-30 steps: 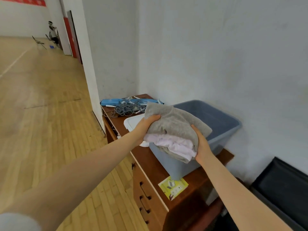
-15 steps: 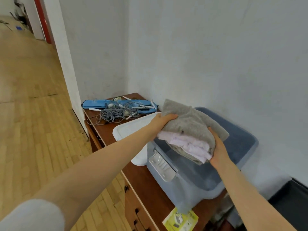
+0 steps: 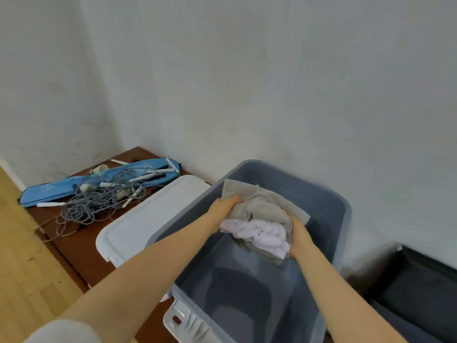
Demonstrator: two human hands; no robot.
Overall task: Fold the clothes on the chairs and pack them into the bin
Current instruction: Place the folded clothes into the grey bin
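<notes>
A folded stack of clothes, grey (image 3: 259, 206) on top with pale pink (image 3: 262, 233) underneath, hangs inside the open grey-blue bin (image 3: 343, 209). My left hand (image 3: 223, 206) grips the stack's left edge. My right hand (image 3: 298, 233) grips its right edge. The stack sits below the bin's rim, toward the far end. The bin's floor is bare and dark beneath it. No chairs are in view.
The bin stands on a brown wooden cabinet (image 3: 81, 246) against a white wall. Its white lid (image 3: 150, 219) lies to the left. Further left lie tangled grey cords (image 3: 99, 201) on a blue pouch (image 3: 74, 184). A dark container (image 3: 420, 288) sits at the right.
I have stepped closer and the view tilted down. Both hands lowered the stack from above the bin's rim down into the bin.
</notes>
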